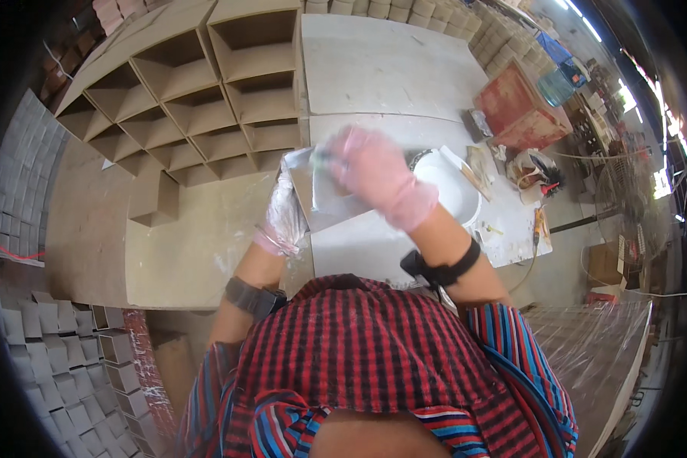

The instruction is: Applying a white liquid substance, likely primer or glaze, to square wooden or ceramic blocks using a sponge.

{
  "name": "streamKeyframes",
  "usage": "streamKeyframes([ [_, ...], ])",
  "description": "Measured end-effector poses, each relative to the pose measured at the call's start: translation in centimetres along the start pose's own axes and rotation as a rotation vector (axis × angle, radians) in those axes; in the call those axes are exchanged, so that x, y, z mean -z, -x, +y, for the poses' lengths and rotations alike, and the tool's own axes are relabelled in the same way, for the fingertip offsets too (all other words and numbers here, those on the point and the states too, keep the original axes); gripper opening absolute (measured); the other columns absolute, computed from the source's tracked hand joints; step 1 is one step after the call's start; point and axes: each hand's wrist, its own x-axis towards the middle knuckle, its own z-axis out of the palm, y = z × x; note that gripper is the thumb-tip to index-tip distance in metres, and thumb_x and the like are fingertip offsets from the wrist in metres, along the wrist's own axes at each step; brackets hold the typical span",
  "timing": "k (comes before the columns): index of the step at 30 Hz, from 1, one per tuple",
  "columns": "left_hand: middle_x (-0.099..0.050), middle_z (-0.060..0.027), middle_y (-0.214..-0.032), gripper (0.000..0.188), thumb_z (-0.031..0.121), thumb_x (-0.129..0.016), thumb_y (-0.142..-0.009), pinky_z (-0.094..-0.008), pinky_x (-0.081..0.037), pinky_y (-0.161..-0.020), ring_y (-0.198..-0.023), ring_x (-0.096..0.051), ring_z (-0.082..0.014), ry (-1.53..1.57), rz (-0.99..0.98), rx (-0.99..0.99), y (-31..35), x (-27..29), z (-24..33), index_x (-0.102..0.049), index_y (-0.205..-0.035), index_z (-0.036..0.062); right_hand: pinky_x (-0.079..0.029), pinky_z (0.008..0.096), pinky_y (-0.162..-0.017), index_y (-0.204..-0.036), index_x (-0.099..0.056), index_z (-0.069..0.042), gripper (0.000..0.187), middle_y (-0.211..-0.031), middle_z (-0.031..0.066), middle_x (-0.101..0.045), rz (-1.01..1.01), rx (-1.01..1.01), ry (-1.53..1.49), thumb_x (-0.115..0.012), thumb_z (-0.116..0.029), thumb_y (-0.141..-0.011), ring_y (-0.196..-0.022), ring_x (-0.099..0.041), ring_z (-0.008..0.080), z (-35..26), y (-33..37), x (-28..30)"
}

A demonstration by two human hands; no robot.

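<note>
My left hand (pixel 284 217), in a white-smeared pink glove, grips the left side of an open box (pixel 336 224) with brown board and whitish faces. Over the box, my right hand (pixel 382 179) in a pink glove is curled and blurred by motion. A pale greenish thing at its fingers is too smeared to name. Just right of that hand stands a round white tub (pixel 454 195), partly hidden by it. A flat brush (pixel 466 169) with a pale, wooden-looking handle lies across the tub's rim.
Brown open boxes (pixel 198 114) are stacked at the back left, with a single box (pixel 153 198) before them. At right are a red-stained crate (pixel 519 107), a blue water jug (pixel 561 84), a bucket of tools (pixel 530 172) and a yellow-handled tool (pixel 540 225). Grey boxes (pixel 53 351) fill the lower left.
</note>
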Motion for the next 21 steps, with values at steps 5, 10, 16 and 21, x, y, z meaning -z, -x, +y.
streamKeyframes([
  [5,-0.051,-0.0089,-0.117,0.051,0.047,-0.027,-0.091,-0.0357,-0.044,-0.089,-0.104,-0.052,-0.0223,0.081,0.044,0.008,0.5,-0.2,0.4,-0.042,-0.122,0.0092,-0.047,0.0363,-0.070,-0.092,-0.061,-0.012,0.019,-0.089,0.0091,-0.058,-0.153,0.068,-0.078,-0.055,-0.022,-0.076,-0.080,-0.057,0.0274,-0.4,0.9,0.2],
  [10,-0.052,-0.0067,-0.115,0.044,0.040,-0.032,-0.093,-0.0323,-0.046,-0.086,-0.101,-0.053,-0.0184,-0.313,0.280,0.021,1.2,1.1,0.8,-0.043,-0.122,0.0089,-0.045,0.0371,-0.077,-0.094,-0.061,-0.011,0.021,-0.093,0.0091,-0.058,-0.038,0.194,-0.144,-0.053,-0.020,-0.076,-0.090,-0.055,0.0256,-1.7,0.1,-0.9],
  [16,-0.056,-0.0054,-0.108,0.037,0.034,-0.038,-0.092,-0.0283,-0.048,-0.080,-0.092,-0.057,-0.0164,-0.112,0.139,0.009,0.6,1.7,0.5,-0.050,-0.114,0.0077,-0.045,0.0377,-0.076,-0.092,-0.061,-0.011,0.020,-0.090,0.0091,-0.057,-0.028,0.218,-0.142,-0.054,-0.018,-0.075,-0.086,-0.056,0.0269,-1.5,-0.5,-1.5],
  [21,-0.055,-0.0073,-0.111,0.037,0.032,-0.038,-0.092,-0.0321,-0.048,-0.082,-0.096,-0.056,-0.0191,-0.038,-0.002,0.085,1.3,1.4,2.0,-0.048,-0.116,0.0065,-0.047,0.0369,-0.076,-0.094,-0.062,-0.014,0.020,-0.094,0.0068,-0.060,-0.141,0.280,-0.238,-0.053,-0.020,-0.077,-0.089,-0.056,0.0242,-2.2,1.0,-1.3],
])
